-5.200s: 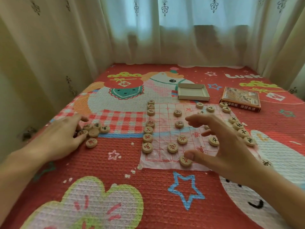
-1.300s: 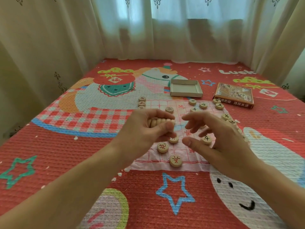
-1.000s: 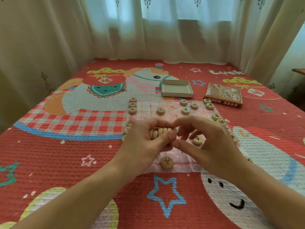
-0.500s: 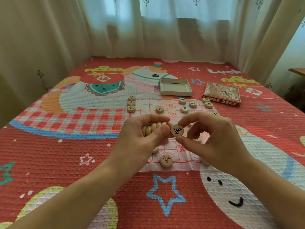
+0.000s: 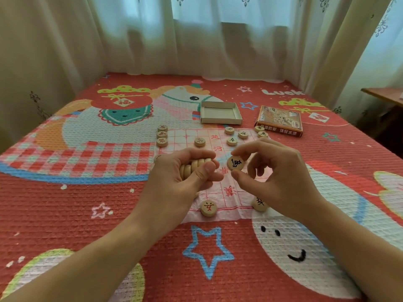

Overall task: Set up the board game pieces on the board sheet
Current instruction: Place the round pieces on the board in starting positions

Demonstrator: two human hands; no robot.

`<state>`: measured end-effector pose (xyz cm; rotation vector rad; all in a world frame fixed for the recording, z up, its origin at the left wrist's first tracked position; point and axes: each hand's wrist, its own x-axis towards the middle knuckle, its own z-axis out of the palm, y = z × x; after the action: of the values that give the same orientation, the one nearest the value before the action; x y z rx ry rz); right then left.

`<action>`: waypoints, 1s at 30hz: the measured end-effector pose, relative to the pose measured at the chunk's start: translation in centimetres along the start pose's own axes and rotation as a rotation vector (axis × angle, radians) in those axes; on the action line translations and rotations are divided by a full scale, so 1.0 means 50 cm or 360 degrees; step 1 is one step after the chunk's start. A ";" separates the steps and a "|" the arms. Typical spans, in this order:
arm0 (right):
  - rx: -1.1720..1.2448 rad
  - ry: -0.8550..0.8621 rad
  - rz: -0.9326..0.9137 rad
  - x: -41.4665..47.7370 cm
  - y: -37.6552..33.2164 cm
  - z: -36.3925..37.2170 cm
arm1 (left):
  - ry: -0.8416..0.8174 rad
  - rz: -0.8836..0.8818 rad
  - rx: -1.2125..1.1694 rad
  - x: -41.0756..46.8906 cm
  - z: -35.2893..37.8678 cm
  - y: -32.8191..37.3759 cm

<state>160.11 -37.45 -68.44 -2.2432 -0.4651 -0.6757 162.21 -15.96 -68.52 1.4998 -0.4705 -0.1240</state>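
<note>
Left hand [image 5: 185, 177] is curled round a stack of pieces [image 5: 194, 167], thumb across the front and fingers over the top. The discs stand on edge, face to face, so the roll's long axis runs roughly left to right, rising a little to the right. I judge this keeps the reserve together, so one can be drawn at a time. Right hand [image 5: 277, 177] pinches a single piece [image 5: 235, 163] by its rim, forefinger above and thumb below, other fingers loosely spread. Its flat face is turned up toward me, probably so I can read the black character before choosing a point. The character seems to lie on its side; not certain. Both hands hover over the middle of the board sheet [image 5: 185, 136], which is spread flat on the bed [image 5: 87, 203]. Already down: three discs [image 5: 162, 135] in a line at the far left edge, several scattered at the far end, and a red-marked piece [image 5: 208, 208] on the near border. Empty box tray [image 5: 220, 115] and box lid [image 5: 280, 120] sit beyond the sheet. Setup looks well short of done.
</note>
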 end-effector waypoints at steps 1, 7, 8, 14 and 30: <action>-0.0023 0.0014 0.0018 -0.003 0.004 -0.007 | -0.0017 0.0011 0.0000 -0.001 0.003 0.000; -0.0256 0.0095 0.0136 -0.040 0.027 -0.058 | -0.0130 0.0007 -0.0038 -0.006 0.010 -0.007; -0.0286 0.0107 0.0160 -0.049 0.030 -0.066 | -0.0143 0.0008 -0.0047 -0.006 0.012 -0.007; -0.0493 0.0182 0.0328 -0.090 0.036 -0.098 | -0.0242 0.0019 -0.0089 -0.014 0.022 -0.008; -0.0688 0.0133 0.0904 -0.117 0.048 -0.107 | -0.0304 0.0053 -0.0100 -0.025 0.023 -0.004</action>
<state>154.95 -43.70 -70.08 -2.5586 0.3935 -0.5967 160.68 -16.59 -69.03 1.4244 -0.6390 -0.2548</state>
